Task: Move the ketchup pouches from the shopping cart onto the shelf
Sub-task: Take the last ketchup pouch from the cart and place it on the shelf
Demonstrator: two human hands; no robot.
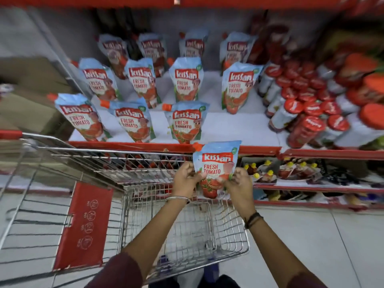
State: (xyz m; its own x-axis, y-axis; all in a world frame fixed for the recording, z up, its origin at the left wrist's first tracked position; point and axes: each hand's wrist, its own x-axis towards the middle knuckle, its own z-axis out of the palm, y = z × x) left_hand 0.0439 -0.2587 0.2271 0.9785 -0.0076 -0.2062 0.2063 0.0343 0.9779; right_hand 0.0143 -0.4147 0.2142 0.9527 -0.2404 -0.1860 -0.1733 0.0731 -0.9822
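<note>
Red-and-blue ketchup pouch [215,166] hangs gripped between both hands, left hand [185,179] and right hand [239,182], over the shopping cart [187,235], just below the shelf [239,123] front edge. Eleven pouches already stand there; the cart looks otherwise empty, so this seems the last. Red-capped jars [301,113] crowd the shelf's right end.

pouches [182,121] on shelf [239,125] | jars [295,109] right | cart [145,204] before shelf

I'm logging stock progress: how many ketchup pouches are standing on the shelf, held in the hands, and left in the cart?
On the shelf, standing: 11 pouches, e.g. front row
Held in both hands, left hand and right hand: 1 pouch
In the cart: 0 visible
Total: 12
</note>
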